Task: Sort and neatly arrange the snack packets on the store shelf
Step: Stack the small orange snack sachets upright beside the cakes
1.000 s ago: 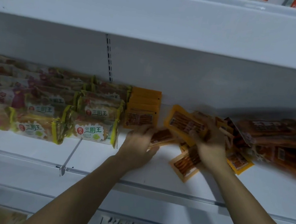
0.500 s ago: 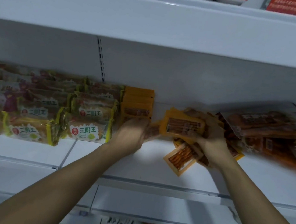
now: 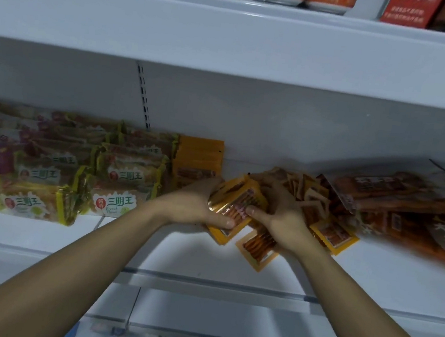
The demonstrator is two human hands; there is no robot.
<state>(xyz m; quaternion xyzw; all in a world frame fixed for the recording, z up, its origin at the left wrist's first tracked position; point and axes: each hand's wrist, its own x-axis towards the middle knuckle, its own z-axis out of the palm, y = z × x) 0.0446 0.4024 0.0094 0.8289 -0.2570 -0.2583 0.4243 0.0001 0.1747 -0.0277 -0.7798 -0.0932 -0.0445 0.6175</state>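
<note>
I read this as the gathering step: an orange packet (image 3: 235,205) sits between my two hands at the centre of the shelf (image 3: 193,250), glossy, flat, with brown sticks showing through a window. My left hand (image 3: 200,207) curls under its lower edge; my right hand (image 3: 279,218) pinches it with the thumb on top. Loose matching packets (image 3: 332,234) lie jumbled at 3 o'clock. The tidy orange stack (image 3: 199,160) stands at 10 o'clock; next I should square the packet and carry it there.

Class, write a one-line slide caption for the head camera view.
Both hands, left and right, grip a small orange plastic snack packet above a white store shelf.
</note>
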